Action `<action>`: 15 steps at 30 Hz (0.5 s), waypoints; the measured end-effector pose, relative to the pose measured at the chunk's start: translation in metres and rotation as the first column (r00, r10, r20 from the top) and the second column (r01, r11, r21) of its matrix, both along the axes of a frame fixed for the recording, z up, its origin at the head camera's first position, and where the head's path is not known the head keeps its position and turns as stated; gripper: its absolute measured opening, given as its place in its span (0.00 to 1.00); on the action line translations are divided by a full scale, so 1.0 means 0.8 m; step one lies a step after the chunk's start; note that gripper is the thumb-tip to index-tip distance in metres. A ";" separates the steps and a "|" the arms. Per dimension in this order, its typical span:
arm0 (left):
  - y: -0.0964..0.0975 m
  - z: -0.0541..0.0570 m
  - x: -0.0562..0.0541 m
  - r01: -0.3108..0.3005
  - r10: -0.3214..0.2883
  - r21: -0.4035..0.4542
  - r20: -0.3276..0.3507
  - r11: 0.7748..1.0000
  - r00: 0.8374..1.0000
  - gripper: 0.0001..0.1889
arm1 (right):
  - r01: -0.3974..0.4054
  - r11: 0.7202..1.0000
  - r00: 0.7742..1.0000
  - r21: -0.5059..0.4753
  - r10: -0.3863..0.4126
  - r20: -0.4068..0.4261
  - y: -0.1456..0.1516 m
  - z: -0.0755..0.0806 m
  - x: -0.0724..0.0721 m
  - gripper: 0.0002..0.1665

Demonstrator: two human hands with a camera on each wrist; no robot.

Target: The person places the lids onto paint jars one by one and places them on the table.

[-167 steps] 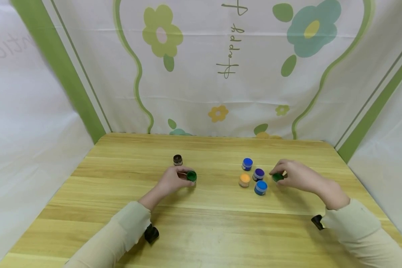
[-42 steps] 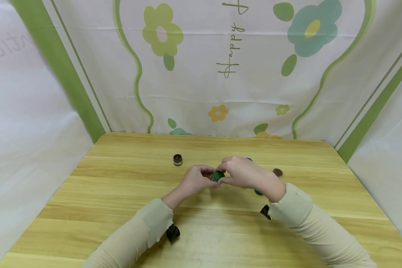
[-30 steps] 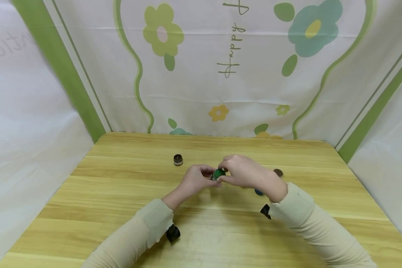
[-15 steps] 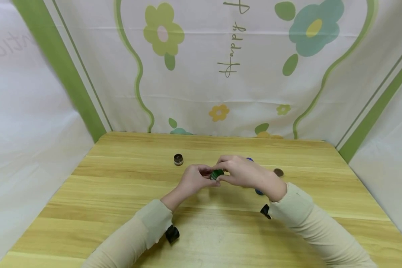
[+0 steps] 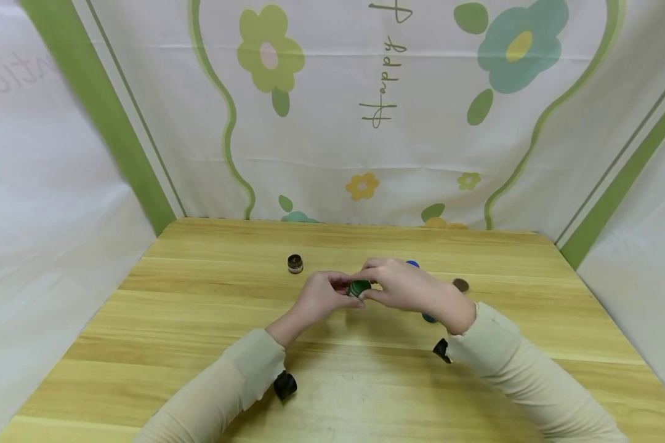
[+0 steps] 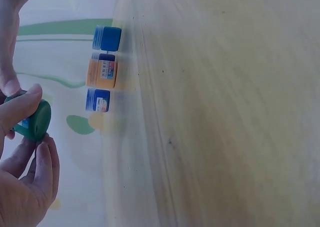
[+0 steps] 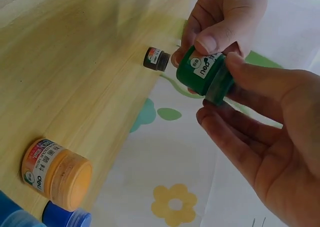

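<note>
A small green paint jar with a white label is held up between both hands, just above the table. My left hand grips the jar's labelled body. From the other side, my right hand pinches the translucent green lid at the jar's top between thumb and fingers. The lid sits on or against the rim; how tight it is I cannot tell. Past the left hand stands a dark brown jar, and a brown disc like a lid lies beyond the right wrist.
Partly hidden by the right hand in the head view are a blue jar and a lighter blue one. An orange jar shows in the right wrist view. A patterned white cloth hangs behind the wooden table.
Several seconds ago the hands were apart, the right with the green lid far to the right. They have come together at the jar; lately the right fingers shift slightly around the lid.
</note>
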State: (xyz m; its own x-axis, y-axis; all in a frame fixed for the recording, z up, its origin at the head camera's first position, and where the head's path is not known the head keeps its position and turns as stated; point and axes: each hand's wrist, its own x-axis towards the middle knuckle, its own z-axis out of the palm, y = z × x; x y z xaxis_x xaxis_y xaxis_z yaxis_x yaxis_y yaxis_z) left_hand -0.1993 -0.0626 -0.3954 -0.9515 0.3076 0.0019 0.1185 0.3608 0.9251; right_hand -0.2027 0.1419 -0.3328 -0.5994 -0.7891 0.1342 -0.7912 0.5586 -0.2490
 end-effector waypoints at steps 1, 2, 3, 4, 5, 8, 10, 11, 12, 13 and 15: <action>0.001 0.000 0.000 -0.002 0.002 0.005 -0.001 1.000 1.000 0.20 | 0.011 1.000 1.000 0.007 -0.011 0.000 0.000 0.001 0.000 0.20; 0.001 0.000 0.001 -0.005 0.005 0.006 -0.005 1.000 1.000 0.20 | 0.024 1.000 1.000 0.015 -0.024 -0.002 -0.001 0.001 0.001 0.19; 0.002 0.000 0.001 -0.008 0.008 0.008 -0.008 1.000 1.000 0.21 | 0.037 0.999 0.999 0.020 -0.037 -0.003 -0.001 0.002 0.001 0.19; 0.003 -0.001 0.001 -0.010 0.010 0.009 -0.010 1.000 1.000 0.21 | 0.046 0.999 0.999 0.024 -0.045 -0.006 -0.001 0.002 0.002 0.19; 0.003 -0.001 0.001 -0.012 0.012 0.006 -0.016 1.000 1.000 0.21 | 0.048 0.999 0.999 0.023 -0.048 -0.007 -0.001 0.003 0.002 0.19; 0.004 -0.001 0.000 -0.017 0.016 -0.004 -0.022 1.000 1.000 0.21 | 0.022 1.000 1.000 0.005 -0.022 -0.013 0.000 0.004 0.002 0.20; 0.004 0.000 0.000 -0.016 0.016 -0.008 -0.020 1.000 1.000 0.20 | -0.010 1.000 1.000 -0.013 0.010 -0.011 0.001 0.004 0.001 0.20; 0.004 0.000 0.000 -0.017 0.017 -0.011 -0.020 1.000 1.000 0.20 | -0.024 0.999 1.000 -0.021 0.024 -0.008 0.002 0.003 0.001 0.20; 0.005 0.000 0.000 -0.019 0.018 -0.014 -0.019 1.000 1.000 0.20 | -0.032 0.999 0.999 -0.027 0.032 -0.009 0.002 0.003 0.001 0.20; 0.005 -0.001 0.000 -0.019 0.018 -0.013 -0.018 1.000 1.000 0.20 | -0.033 0.999 0.999 -0.031 0.032 -0.009 0.003 0.002 0.001 0.20; 0.005 -0.001 0.001 -0.022 0.022 -0.003 -0.013 1.000 1.000 0.20 | -0.026 0.999 1.000 -0.040 0.026 -0.014 0.002 0.000 0.002 0.20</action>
State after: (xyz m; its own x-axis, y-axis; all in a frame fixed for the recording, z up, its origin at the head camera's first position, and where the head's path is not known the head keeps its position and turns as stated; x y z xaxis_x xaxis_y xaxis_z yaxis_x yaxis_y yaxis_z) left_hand -0.1989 -0.0583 -0.3962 -0.9579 0.2867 0.0135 0.1226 0.3662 0.9224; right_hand -0.2011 0.1437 -0.3328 -0.5765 -0.7984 0.1735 -0.8088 0.5275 -0.2599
